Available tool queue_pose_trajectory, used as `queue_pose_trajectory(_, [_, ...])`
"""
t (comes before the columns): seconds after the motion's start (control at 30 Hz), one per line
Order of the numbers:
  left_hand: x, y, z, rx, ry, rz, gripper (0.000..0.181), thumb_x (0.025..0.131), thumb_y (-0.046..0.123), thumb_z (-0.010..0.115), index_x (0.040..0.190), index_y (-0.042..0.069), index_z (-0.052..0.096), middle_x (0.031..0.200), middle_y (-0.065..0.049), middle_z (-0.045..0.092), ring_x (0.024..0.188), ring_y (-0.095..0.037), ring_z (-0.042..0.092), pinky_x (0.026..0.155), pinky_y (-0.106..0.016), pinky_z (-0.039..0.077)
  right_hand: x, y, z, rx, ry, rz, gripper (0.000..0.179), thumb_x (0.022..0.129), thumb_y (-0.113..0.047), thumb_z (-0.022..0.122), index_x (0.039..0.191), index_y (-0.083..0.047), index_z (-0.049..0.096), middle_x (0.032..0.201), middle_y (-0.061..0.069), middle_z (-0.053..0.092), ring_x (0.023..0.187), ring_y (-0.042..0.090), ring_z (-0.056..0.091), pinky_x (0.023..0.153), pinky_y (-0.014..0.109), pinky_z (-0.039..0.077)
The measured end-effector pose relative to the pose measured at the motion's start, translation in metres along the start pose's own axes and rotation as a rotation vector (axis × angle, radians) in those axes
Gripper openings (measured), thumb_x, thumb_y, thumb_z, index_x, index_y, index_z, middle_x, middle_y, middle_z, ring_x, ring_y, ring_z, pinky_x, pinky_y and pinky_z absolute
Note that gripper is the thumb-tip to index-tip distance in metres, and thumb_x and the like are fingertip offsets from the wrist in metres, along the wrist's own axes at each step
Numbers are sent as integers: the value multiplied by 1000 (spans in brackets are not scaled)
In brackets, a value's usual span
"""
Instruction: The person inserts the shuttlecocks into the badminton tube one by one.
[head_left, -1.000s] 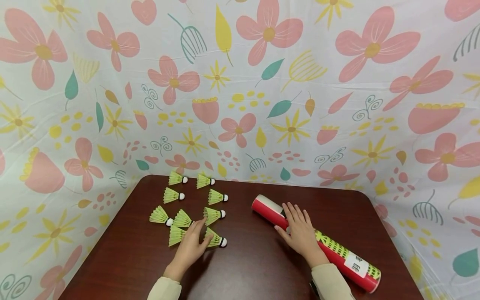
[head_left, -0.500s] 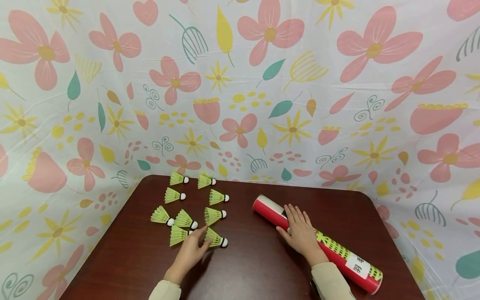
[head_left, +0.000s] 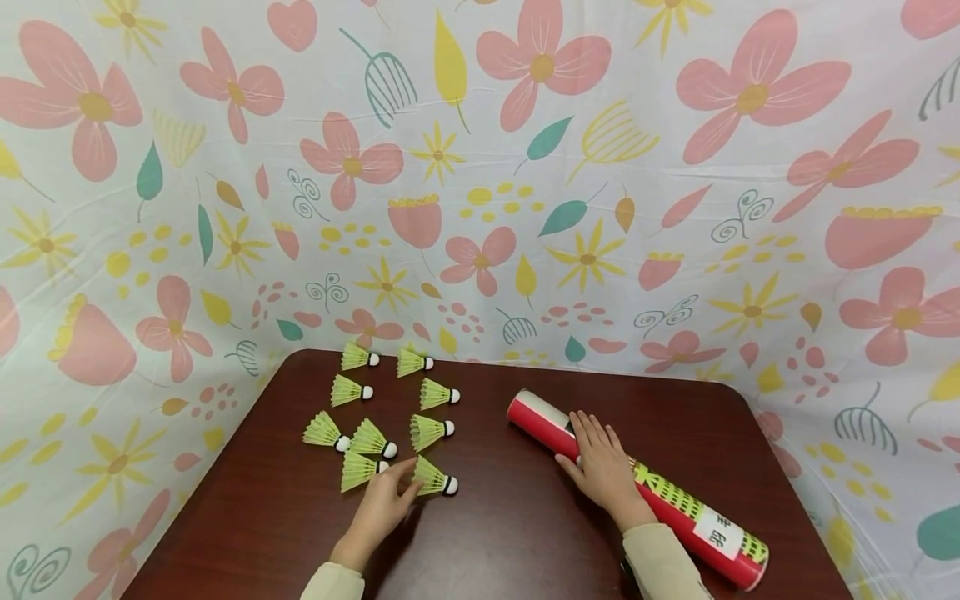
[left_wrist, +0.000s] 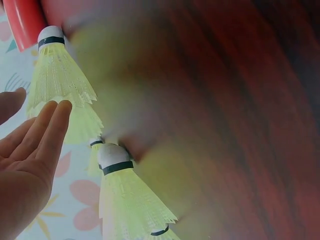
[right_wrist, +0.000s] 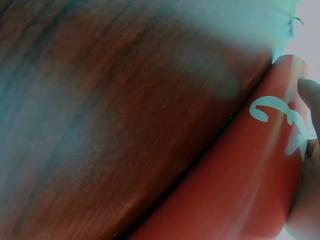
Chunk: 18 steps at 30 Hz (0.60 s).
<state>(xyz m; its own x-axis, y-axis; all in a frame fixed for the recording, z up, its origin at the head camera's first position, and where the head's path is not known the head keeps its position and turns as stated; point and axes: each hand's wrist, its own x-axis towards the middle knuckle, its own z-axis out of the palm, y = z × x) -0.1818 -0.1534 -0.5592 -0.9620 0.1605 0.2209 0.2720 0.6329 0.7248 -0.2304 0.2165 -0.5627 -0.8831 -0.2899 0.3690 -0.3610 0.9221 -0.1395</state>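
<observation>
My left hand (head_left: 385, 500) reaches in beside the nearest yellow shuttlecock (head_left: 433, 477), fingertips right at its feather skirt. In the left wrist view the thumb and fingers (left_wrist: 62, 112) are apart, and the shuttlecock (left_wrist: 60, 72) lies just beyond them with its white cork pointing away. Another shuttlecock (head_left: 362, 471) lies to the left of the hand, its cork partly behind the fingers. My right hand (head_left: 603, 475) rests with extended fingers across a red tube (head_left: 693, 521), which lies slanted on the table; the right wrist view shows the thumb along the red tube (right_wrist: 250, 165).
Several more shuttlecocks lie in two loose columns at the back left, among them one shuttlecock (head_left: 324, 431) at the outer left. The dark brown table (head_left: 480, 542) ends at a floral curtain (head_left: 480, 208) behind and at the sides.
My left hand has drawn back slightly toward me, uncovering the cork of a shuttlecock in the left group. The right hand stays on the tube. The head view has shifted a little.
</observation>
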Motion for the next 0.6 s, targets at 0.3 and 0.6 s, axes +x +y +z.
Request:
queue_pose_trajectory(0.3, [-3, -1, 1, 14, 28, 15, 27, 89, 4, 68, 114, -4, 65, 94, -11, 70, 80, -20, 67, 63, -24, 52, -2, 0, 4, -25, -9, -33, 81, 82, -35, 75, 143, 4, 38, 141, 24, 45, 129, 40, 43, 105, 55, 34])
queue_pose_trajectory(0.6, [-4, -2, 2, 32, 75, 52, 17, 87, 2, 69, 103, -3, 69, 89, -9, 71, 68, -8, 61, 57, -22, 49, -4, -3, 1, -36, -10, -65, 83, 79, -26, 79, 143, 5, 37, 141, 25, 45, 128, 40, 45, 103, 51, 38])
